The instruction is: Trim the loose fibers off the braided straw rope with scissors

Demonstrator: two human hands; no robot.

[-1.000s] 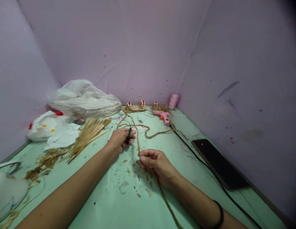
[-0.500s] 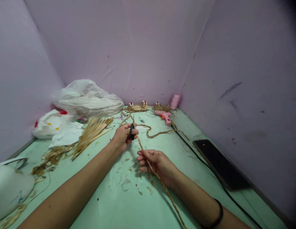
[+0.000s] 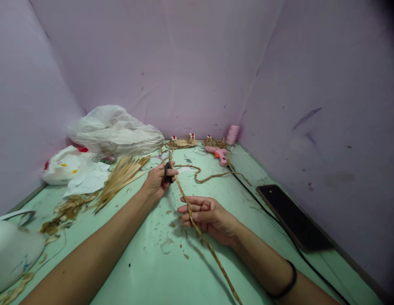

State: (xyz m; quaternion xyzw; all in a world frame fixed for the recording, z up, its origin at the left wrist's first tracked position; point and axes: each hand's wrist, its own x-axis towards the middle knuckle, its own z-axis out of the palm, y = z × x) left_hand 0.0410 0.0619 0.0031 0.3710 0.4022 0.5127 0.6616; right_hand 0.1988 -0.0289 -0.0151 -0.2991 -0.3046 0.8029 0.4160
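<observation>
Black-handled scissors [image 3: 168,173] are in my left hand [image 3: 157,180], their blades pointing toward the back wall. The same hand's fingertips press on a brown braided cord [image 3: 200,233], which runs from the back of the table down to the bottom edge of the view. My right hand [image 3: 205,216] supports the cord's middle, palm up, the thumb over it and the fingers beneath. Past the hands, another length of the cord [image 3: 212,176] lies in a curve on the green table [image 3: 146,271].
At the back stand woven pieces with red-and-white trims [image 3: 184,142], a pink glue gun [image 3: 218,155] and a pink thread spool [image 3: 232,134]. A phone [image 3: 294,218] lies right. Left are plastic bags [image 3: 114,131], dry strips [image 3: 120,180] and a white object [image 3: 15,254].
My left hand has shifted slightly left with the scissors and the cord. My right hand's fingers have spread a little, and the cord's near part has moved left.
</observation>
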